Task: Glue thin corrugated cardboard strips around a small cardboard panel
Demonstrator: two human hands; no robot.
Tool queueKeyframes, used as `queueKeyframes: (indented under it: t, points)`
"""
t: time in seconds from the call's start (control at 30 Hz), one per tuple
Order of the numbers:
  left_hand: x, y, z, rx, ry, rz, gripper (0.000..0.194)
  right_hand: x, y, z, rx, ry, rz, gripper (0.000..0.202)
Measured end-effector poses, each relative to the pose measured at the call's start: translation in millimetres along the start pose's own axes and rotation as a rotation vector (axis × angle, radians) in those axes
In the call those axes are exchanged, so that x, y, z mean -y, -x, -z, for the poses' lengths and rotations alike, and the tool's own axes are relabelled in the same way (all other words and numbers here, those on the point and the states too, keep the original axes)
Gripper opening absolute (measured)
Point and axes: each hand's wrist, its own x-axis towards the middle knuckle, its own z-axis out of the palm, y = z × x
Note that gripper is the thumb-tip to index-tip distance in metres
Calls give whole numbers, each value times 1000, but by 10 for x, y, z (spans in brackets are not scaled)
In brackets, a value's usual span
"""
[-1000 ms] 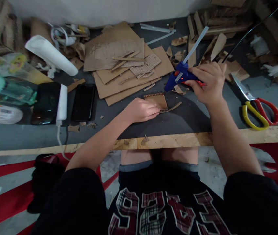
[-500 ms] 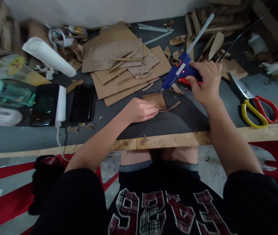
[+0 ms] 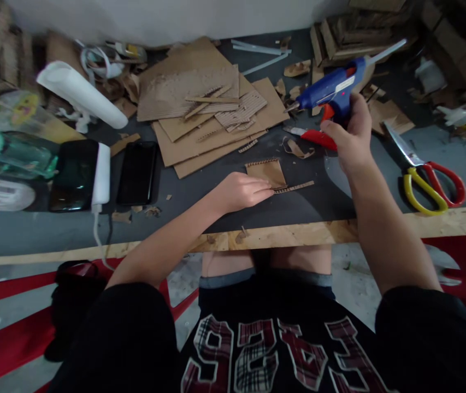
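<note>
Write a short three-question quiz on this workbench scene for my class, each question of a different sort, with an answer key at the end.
1. Multiple choice: What is the right hand holding?
A) a black phone
B) a glue gun
C) a plastic bottle

2. True or false: The left hand is touching the small cardboard square.

3. Fill in the missing word: The scissors lying on the bench have one red handle and one ______ handle.

Key: 1. B; 2. True; 3. yellow
</note>
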Motion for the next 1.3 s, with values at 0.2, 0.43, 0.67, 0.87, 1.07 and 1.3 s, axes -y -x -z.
queueKeyframes:
  t: [0.2,0.43,0.67,0.87,1.07,1.3]
  points:
    - [45,5,-16,-16,-66,12,23,162,43,159,-120,22,-236,54]
    - [51,-5,-2,-29,-71,3,21,248,65,82,-81,183,-175,42]
    - [-46,-58,-89,-114,-37,25,15,436,79,56,-158,179,-126,49]
    - [23,-24,0,-50,-37,-11,19,621,82,59,-137,193,-128,47]
    - [43,-8,124,-78,-14,55,17,548,80,17,-68,179,-204,54]
    - [-37,-78,69,-124,-118,-42,13,372,12,-150,-11,151,-285,53]
